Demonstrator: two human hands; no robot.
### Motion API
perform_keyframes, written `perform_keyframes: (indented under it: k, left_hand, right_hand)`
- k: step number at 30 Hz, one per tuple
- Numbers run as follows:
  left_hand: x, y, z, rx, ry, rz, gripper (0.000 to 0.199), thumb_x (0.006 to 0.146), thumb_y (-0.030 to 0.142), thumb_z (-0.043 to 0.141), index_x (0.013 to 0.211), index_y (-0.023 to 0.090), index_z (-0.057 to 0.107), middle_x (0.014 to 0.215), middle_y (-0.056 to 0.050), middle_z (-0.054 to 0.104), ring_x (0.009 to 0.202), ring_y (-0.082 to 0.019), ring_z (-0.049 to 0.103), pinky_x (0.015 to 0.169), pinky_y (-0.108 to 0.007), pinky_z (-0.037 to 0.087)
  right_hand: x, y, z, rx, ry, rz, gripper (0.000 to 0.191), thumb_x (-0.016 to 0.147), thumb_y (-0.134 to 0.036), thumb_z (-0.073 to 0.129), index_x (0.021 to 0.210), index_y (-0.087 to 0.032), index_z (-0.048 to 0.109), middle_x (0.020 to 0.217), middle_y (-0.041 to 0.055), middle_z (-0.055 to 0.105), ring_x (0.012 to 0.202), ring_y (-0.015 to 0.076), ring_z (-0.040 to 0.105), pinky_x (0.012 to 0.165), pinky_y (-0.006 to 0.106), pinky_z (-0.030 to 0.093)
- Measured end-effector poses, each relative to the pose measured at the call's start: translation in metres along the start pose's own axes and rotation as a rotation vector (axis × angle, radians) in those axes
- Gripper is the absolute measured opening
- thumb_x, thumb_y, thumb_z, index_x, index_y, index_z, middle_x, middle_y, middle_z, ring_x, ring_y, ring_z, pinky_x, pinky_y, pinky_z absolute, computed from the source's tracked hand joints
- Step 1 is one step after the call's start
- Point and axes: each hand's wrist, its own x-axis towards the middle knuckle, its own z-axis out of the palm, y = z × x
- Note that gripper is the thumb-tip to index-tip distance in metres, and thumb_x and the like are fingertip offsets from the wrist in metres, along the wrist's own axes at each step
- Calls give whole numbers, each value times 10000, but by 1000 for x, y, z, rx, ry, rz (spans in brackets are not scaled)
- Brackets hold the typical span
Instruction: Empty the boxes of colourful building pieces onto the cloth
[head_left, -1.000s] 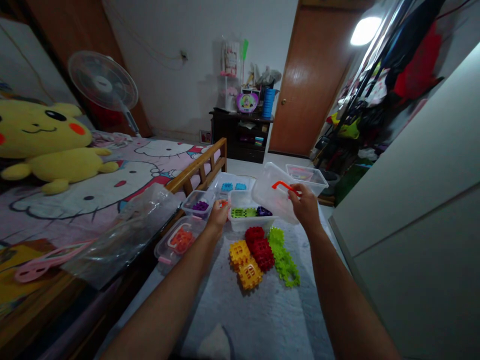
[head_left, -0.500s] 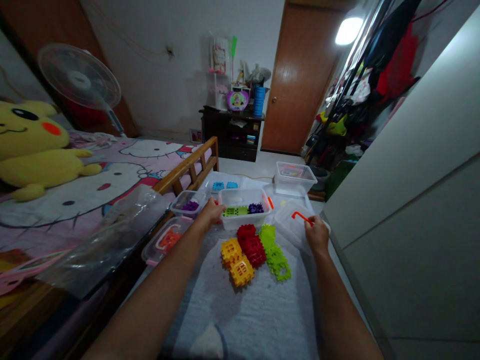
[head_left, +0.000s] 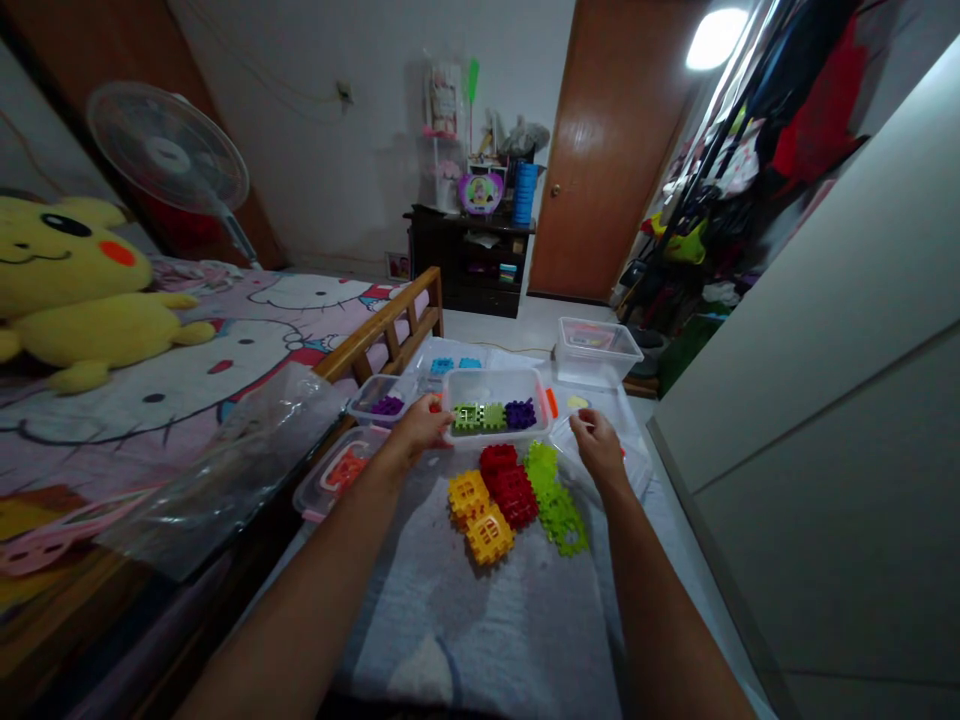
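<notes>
My left hand (head_left: 424,430) is closed on the left end of a clear plastic box (head_left: 495,380). Inside the box lie light green pieces (head_left: 480,417) and dark purple pieces (head_left: 520,414), with an orange clip (head_left: 551,403) at its right end. My right hand (head_left: 600,450) hovers right of the box above a clear lid (head_left: 574,447), its fingers loosely bent and apart with nothing seen in them. Nearer to me, yellow (head_left: 489,535), red (head_left: 514,497) and lime green (head_left: 559,515) toothed blocks rest on the grey cloth (head_left: 420,600).
Left of the box are a tub (head_left: 360,402) with purple pieces and a pink-edged container (head_left: 319,480) with orange pieces. Blue pieces (head_left: 442,366) lie behind. A larger clear bin (head_left: 596,355) stands back right. A wooden bed rail (head_left: 382,325) runs along the left.
My right hand has let go of the red handle and moved left toward the box. My left hand keeps its hold on the box's left end. The view has shifted slightly.
</notes>
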Motion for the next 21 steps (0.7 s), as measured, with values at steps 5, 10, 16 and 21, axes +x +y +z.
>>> perform_keyframes:
  k: [5, 10, 16, 21]
  left_hand:
    - [-10, -15, -1, 94, 62, 283, 225, 707, 280, 643, 889, 197, 538, 808, 8, 601, 691, -156, 591, 583, -254, 492]
    - [-20, -34, -1, 247, 142, 499, 187, 771, 321, 623, 892, 203, 542, 866, -4, 594, 811, -183, 589, 726, -307, 506]
    - [-34, -53, 8, 243, 177, 601, 215, 846, 310, 597, 1035, 219, 550, 1086, -60, 587, 1039, -229, 604, 753, -325, 546]
    - [-37, -65, 13, 192, 167, 613, 320, 859, 271, 594, 1161, 219, 503, 1180, -88, 575, 1112, -246, 606, 867, -399, 566]
  right_hand:
    - [-8, -33, 20, 338, -345, 270, 370, 804, -533, 603, 1000, -220, 625, 955, 65, 689, 689, 176, 647, 548, 294, 532]
    - [-18, -31, 17, 462, -380, 262, 336, 702, -430, 734, 927, -220, 599, 860, 30, 681, 680, 157, 638, 541, 264, 534]
    - [-25, -33, 5, 538, -430, 201, 452, 642, -393, 797, 988, -229, 556, 880, 14, 681, 727, 176, 664, 584, 295, 565]
    - [-33, -26, 10, 460, -362, 96, 445, 671, -390, 751, 1032, -230, 545, 937, 27, 685, 763, 192, 665, 570, 291, 560]
